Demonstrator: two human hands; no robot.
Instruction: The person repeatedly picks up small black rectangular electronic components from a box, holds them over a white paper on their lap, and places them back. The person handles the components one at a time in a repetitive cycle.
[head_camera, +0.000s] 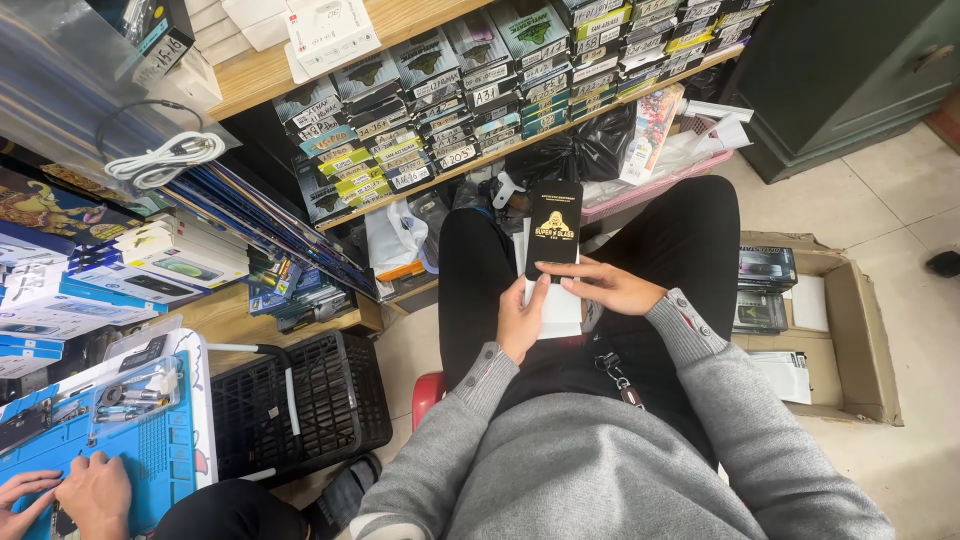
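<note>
The seated person, in a grey sweater and black trousers, is holding a slim black box (553, 228) upright over the lap, and both hands are sharing the work: the left hand (520, 320) is cupping the lower edge from below with its grip closed on it, while the right hand (608, 285) is reaching across with fingers (563, 270) laid over the bottom end, its grip also closed on the box. Just behind the box they are also keeping a flat white packet (560, 308), pressed against the thigh. To my eye they are working at the bottom end of the box, and I would judge the next move needs the left hand steadying it while the right fingers are finding the edge. The box is looking matte black, long and narrow, with a gold emblem on its face. To the right, on the tiled floor, an open cardboard carton (860, 330) is holding similar dark boxes. At the lower left another person's hands (70, 492) are resting on a blue mat (150, 450) on a bench. Farther off, wooden shelves (420, 20) are carrying rows of labelled packets, and a coiled white cable (165, 157) is lying above them on the left.
</note>
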